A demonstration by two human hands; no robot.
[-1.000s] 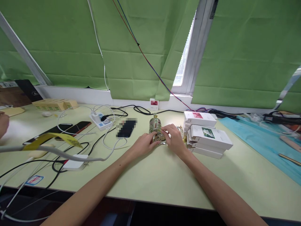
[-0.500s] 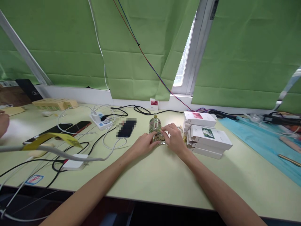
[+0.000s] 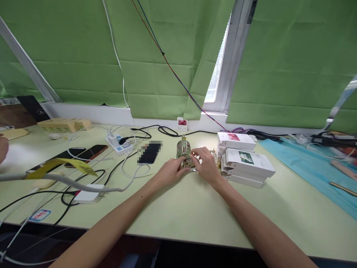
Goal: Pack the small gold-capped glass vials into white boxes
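Shiny jar on table, betw. L hand & R hand, prob. so both can steady it; L fingers curled at its near L side, R thumb & index bent in at its R, tips close tog.; can't tell if either's truly clamped; boxes stacked just R, prob. for reach.

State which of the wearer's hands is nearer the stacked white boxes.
Right. The right hand is just left of the white boxes; the left hand lies farther left, beyond the right hand.
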